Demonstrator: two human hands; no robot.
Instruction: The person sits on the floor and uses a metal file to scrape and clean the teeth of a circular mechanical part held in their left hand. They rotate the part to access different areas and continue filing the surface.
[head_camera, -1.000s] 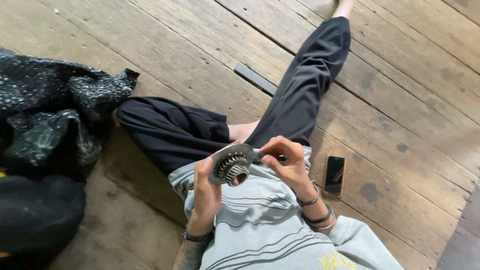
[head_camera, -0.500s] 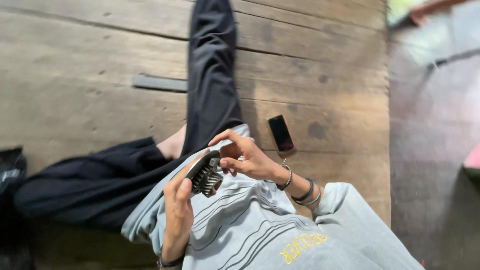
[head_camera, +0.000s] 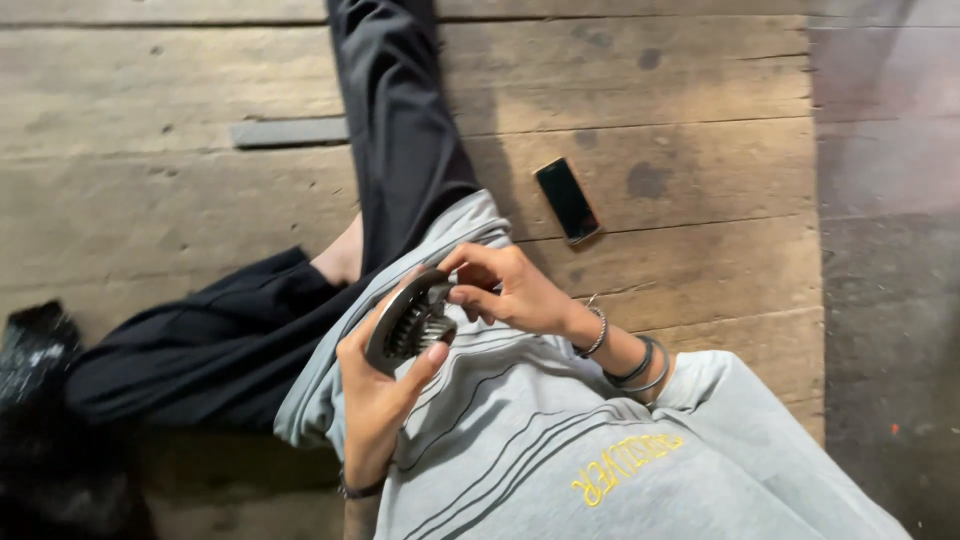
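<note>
Just left of the frame's centre, over the lap of a person seated on a worn wooden plank floor (head_camera: 700, 90), sits a round, dark metal gear-like part with a toothed hub (head_camera: 410, 320). The left hand (head_camera: 380, 395) cups it from below, thumb curled up over the near edge and fingers wrapped behind the rim, so it is closed around the part. The right hand (head_camera: 505, 290) comes in from the right with fingertips pinched on the upper edge of the disc (whether it grips or only steadies, I cannot tell for sure).

I judge the part to be stiff, solid and fairly heavy for what it is, with hard teeth that would bite into skin and possibly an oily, slippery surface. The smooth outer rim looks the safest place to hold it, with a palm under its weight.

Above and right of the hands, a black rectangular phone (head_camera: 567, 200) lies on the planks, and a flat grey bar (head_camera: 288, 131) lies at upper left.
</note>
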